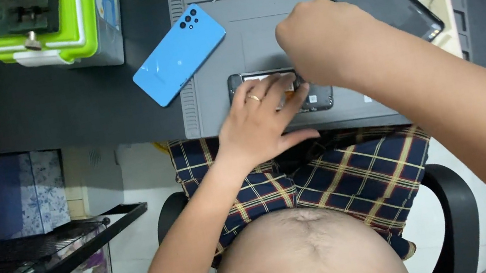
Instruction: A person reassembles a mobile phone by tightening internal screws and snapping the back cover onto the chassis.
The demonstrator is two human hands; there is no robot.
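Phone [319,97]: flat on mat [218,111], long axis left-right.
Left hand [257,124]: fingers spread, pressed on phone.
Right hand [316,40]: fingers curled above phone; anything held cannot be told.

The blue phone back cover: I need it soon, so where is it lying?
In the head view, the blue back cover lies left of the grey work mat, overlapping its edge, beside the green box.

We're shirtless, both arms bare, no sleeves. Thin gold-coloured ring [255,97] on a finger of our left hand [261,123]; nothing worn on our right hand [312,37]. Navy plaid shorts with red and yellow stripes [356,173].
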